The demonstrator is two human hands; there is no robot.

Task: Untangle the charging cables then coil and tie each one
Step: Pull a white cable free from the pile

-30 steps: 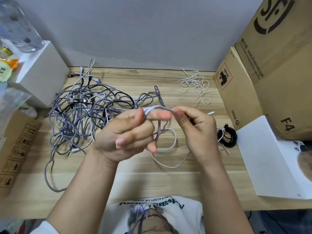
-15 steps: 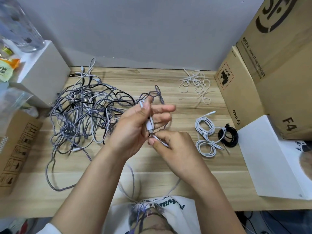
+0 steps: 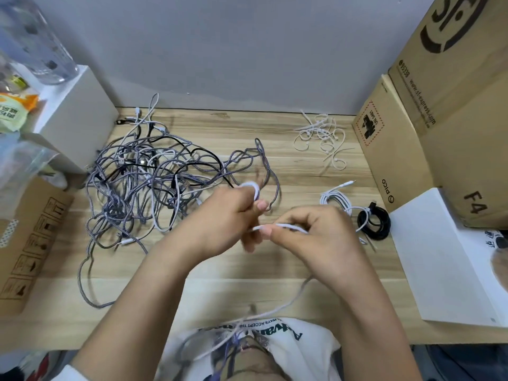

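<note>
A white cable (image 3: 288,226) runs between both hands over the middle of the wooden table (image 3: 302,171). My left hand (image 3: 225,218) grips a small loop of it that sticks up above the fingers. My right hand (image 3: 310,237) pinches the cable a little to the right, and its tail hangs down toward my lap. A big tangle of grey, black and white cables (image 3: 154,182) lies at the left. A coiled white cable (image 3: 336,199) and a coiled black cable (image 3: 375,222) lie at the right. Loose white zip ties (image 3: 321,136) sit at the back.
Cardboard boxes (image 3: 439,119) stand along the right side with a white box (image 3: 450,259) in front of them. A white box (image 3: 71,116) carrying a clear bottle (image 3: 35,42) stands at the back left. A flat cardboard box (image 3: 30,240) lies at the left edge.
Both hands have moved right and slightly down. The left hand now holds a small loop of the white cable, and the right hand has drawn the cable out sideways.
</note>
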